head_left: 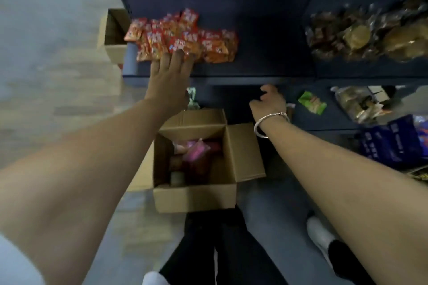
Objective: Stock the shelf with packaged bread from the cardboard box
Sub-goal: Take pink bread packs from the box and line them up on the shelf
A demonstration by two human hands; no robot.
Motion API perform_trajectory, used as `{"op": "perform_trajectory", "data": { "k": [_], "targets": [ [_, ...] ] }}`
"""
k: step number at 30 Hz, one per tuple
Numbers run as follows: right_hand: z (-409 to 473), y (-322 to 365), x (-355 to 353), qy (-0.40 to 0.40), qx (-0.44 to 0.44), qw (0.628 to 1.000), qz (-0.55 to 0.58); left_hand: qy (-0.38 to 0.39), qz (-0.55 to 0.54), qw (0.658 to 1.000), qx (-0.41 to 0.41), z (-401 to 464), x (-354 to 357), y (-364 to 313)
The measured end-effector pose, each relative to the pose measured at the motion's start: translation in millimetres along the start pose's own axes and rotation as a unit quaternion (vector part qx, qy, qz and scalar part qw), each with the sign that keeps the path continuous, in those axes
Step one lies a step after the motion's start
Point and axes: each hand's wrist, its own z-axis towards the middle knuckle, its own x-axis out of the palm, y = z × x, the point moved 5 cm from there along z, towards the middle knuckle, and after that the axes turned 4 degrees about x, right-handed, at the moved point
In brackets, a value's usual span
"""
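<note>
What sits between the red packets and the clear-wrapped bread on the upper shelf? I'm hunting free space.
Only bare dark shelf between the red packets and the clear-wrapped bread, in the head view.

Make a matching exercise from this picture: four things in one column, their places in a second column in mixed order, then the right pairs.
Things
1. red snack packets
2. cardboard box
3. green packet
4. bracelet

Places
A. on the floor in front of the shelf, flaps open
B. on the right wrist
C. on the upper shelf, under the left hand's fingertips
D. on the lower shelf, to the right of the right hand

Pairs: 1-C, 2-A, 3-D, 4-B
</note>
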Motion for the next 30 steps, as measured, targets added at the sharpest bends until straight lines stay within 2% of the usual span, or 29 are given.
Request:
{"op": "perform_trajectory", "data": {
  "k": [8,10,12,14,16,20,25,30],
  "targets": [
    [8,-86,126,0.186,0.066,0.979,-0.053,0.117,-0.075,0.986,-0.09,-48,158,5],
    [14,-115,162,0.22,0.085,0.969,-0.076,0.152,-0.102,0.972,-0.146,-59,206,-2],
    [20,-145,197,0.248,0.105,0.955,-0.121,0.202,-0.146,0.935,-0.254,-68,253,-10],
    [25,-174,232,0.273,0.126,0.943,-0.146,0.259,-0.202,0.875,-0.356,-79,301,-22],
    [26,-201,272,0.306,0.132,0.931,-0.15,0.301,-0.23,0.839,-0.391,-87,350,-33],
    [38,-250,352,0.345,0.122,0.918,-0.153,0.329,-0.243,0.827,-0.385,-99,440,-30],
    [91,-302,420,0.331,0.131,0.915,-0.188,0.354,-0.201,0.829,-0.384,-116,542,-8],
    [137,-314,470,0.276,0.051,0.916,-0.286,0.372,-0.084,0.895,-0.233,-82,618,-2]
  ]
}}
